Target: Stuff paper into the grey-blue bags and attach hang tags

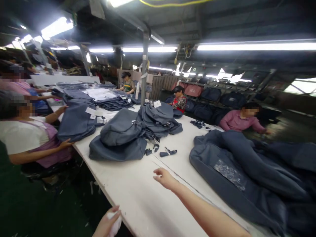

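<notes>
Low in the view, at the table's near left edge, my left hand (106,224) is closed on a crumpled white wad (115,225), perhaps cloth or paper. My right hand (163,178) reaches out over the white table (145,200), its fingers loosely bent and apart, with nothing seen in them. Ahead of it lies a short dark strap piece (168,152). Dark blue-grey bags (118,141) are heaped farther up the table. A large dark bag (222,164) with a clear packet (229,173) on it lies to the right of my right arm.
At left, a person in a white shirt (17,138) holds a dark bag (79,121) with a white tag. Another in a pink top (234,121) sits across the table. Dark flat stacks (115,102) lie farther back. A metal post (144,69) stands behind the heap.
</notes>
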### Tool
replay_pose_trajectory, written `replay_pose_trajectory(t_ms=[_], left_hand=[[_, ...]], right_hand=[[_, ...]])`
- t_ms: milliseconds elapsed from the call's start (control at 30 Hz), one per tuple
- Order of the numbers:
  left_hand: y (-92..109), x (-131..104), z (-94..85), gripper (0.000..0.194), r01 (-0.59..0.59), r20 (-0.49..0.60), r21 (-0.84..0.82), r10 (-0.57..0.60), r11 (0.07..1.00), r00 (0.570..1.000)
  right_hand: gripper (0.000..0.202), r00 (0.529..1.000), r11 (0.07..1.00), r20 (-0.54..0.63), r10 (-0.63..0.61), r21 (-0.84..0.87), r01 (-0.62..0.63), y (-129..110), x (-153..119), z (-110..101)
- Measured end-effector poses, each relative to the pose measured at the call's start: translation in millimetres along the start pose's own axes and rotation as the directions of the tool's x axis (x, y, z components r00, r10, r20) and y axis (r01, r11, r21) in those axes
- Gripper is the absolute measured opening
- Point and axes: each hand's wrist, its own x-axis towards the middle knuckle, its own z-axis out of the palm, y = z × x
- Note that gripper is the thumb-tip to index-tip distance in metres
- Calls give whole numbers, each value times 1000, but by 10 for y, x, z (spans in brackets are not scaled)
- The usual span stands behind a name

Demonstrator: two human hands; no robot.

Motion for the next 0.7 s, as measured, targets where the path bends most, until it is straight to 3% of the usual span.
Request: replay_pose_trajectory(t_ms=[67,133,200,267,367,433,533,633,700], left_hand=[[170,-31,255,49,-42,165,-134,64,990,984],[420,-23,607,53,-50,360,-246,139,968,923],[633,5,1029,55,-27,471,-256,149,966,870],[733,-8,1446,55,-66,560,-211,176,975,810],[682,-126,1916,55,-181,643,-34,160,983,749],[587,-215,2107,54,-267,648,100,141,959,749],[484,-297,2275,45,-334,666,269,76,903,742],[468,-301,2403,34,-329,736,389,-75,861,673],[480,-263,2505,33,-329,760,403,-112,854,640]], right_hand=[[20,990,989,117,84,112,-97,224,-500,139],[23,975,951,173,139,252,-180,280,-860,163],[31,965,887,202,166,396,-236,254,-1071,111],[39,967,817,190,167,522,-244,222,-1191,32],[38,972,774,53,228,596,-214,253,-1319,-86],[35,947,786,-77,311,581,-211,347,-1403,-182],[39,870,798,-276,409,571,-194,550,-1547,-379],[40,782,767,-395,482,621,-159,719,-1697,-579],[41,736,735,-443,512,669,-109,767,-1776,-679]])
